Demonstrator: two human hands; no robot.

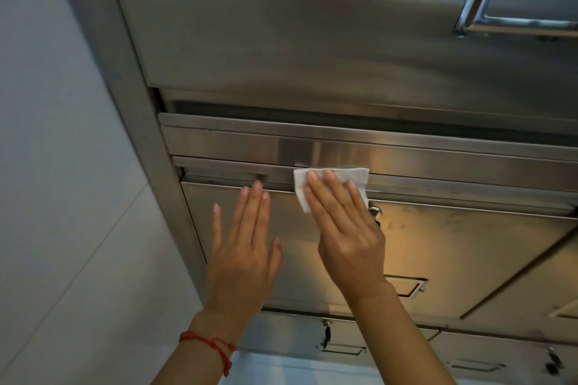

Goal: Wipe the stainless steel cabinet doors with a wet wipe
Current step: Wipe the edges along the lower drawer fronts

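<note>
A stainless steel cabinet fills the view, seen from below. My right hand (344,228) lies flat with straight fingers on a white wet wipe (356,176), pressing it against the top edge of a steel cabinet door (453,244) and the rail above it. My left hand (242,244) rests flat, fingers spread, on the same door to the left of the wipe. A red string bracelet sits on my left wrist. Part of the wipe is hidden under my right fingers.
A larger upper door (297,25) carries a chrome handle (488,9) at the top right. A small lock (375,211) sits just right of my right hand. Lower doors with recessed pulls and locks (327,334) lie below. A pale wall (62,166) borders the left.
</note>
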